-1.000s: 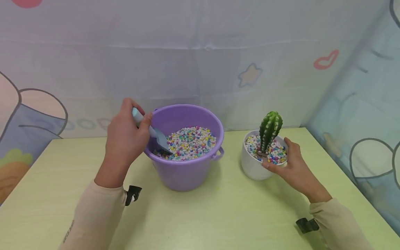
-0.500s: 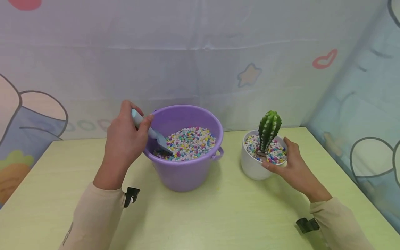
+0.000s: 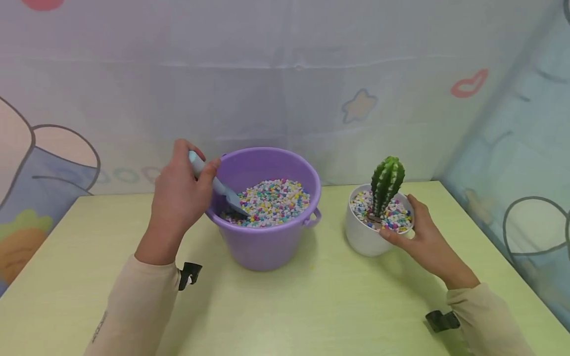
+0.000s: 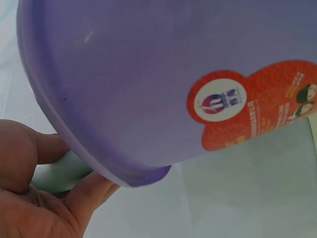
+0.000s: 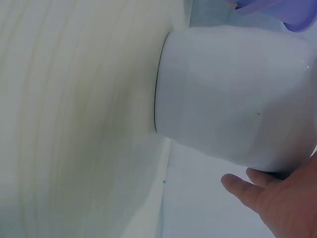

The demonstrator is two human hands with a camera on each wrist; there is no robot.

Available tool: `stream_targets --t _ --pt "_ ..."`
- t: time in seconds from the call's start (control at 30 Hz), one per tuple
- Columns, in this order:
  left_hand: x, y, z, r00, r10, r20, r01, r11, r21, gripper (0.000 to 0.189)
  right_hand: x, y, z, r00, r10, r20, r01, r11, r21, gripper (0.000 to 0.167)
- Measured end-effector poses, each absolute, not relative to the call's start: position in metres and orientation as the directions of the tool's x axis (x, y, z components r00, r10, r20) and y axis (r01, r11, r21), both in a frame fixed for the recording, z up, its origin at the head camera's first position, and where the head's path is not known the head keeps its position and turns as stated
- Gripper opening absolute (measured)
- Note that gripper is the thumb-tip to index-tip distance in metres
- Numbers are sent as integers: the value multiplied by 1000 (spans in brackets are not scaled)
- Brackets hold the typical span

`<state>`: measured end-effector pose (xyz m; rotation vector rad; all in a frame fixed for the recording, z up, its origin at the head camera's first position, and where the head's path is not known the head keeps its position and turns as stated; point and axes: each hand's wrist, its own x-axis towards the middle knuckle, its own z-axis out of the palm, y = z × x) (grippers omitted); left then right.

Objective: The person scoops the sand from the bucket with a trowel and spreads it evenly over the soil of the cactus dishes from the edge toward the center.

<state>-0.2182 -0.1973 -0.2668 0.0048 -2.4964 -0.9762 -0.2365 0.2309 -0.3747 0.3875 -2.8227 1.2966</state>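
Observation:
My left hand (image 3: 180, 198) grips the light blue handle of a small toy shovel (image 3: 218, 187). The shovel slants down over the left rim of a purple bucket (image 3: 262, 247), and its blade tip is in the multicoloured pebbles (image 3: 276, 200) inside. On the right, my right hand (image 3: 423, 240) holds a white flowerpot (image 3: 365, 237) by the rim, thumb at the front and fingers along the right side. A green cactus (image 3: 387, 183) stands in the pot among similar pebbles. In the left wrist view, the bucket wall (image 4: 124, 89) hides the blade.
Bucket and pot stand apart on a pale yellow-green table (image 3: 285, 316). A printed cloth backdrop (image 3: 249, 99) hangs behind the table and along its right side. One small bucket lug (image 3: 313, 218) sticks out towards the pot.
The shovel's blade has shifted very slightly to the right among the pebbles. Both hands keep their grips, and the pot and bucket stay in place.

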Motion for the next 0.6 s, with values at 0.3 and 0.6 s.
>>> stream_targets --t 0.3,0.6 --pt "-223 -200 -264 -911 -173 373 142 720 679 39 -236 229 -377 -972 -188 144 -232 636 -736 109" --pt "-226 -212 -263 -939 -118 323 167 665 728 42 -237 231 -378 -966 -217 139 -247 629 -737 109"
